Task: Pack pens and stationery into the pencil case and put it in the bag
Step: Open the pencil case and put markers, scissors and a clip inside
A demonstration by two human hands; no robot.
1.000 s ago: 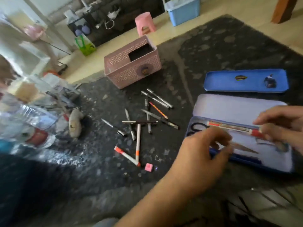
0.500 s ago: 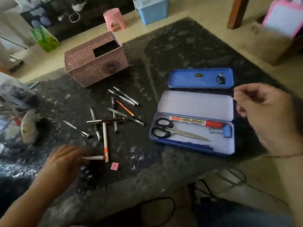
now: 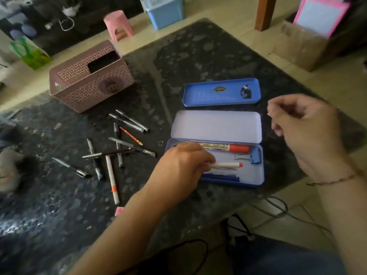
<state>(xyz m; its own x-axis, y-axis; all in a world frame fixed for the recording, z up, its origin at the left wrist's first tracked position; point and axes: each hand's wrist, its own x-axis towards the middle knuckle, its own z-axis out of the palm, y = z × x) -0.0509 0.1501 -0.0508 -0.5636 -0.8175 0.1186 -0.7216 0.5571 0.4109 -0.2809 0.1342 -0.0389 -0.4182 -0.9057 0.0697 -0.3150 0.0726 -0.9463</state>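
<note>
Since half a second ago, your left hand (image 3: 183,165) has carried the white pen (image 3: 226,165) from the loose pens (image 3: 117,143) into the open pencil case (image 3: 256,175), fingers (image 3: 206,160) pinched on its barrel. Release crooked and it may ride the binder clip (image 3: 255,155), blocking the lid. Right of the case, your right hand (image 3: 303,128) hovers, loosely curled, apparently empty.

Home: pink stool (image 3: 118,24), tiled floor (image 3: 228,8)
</note>
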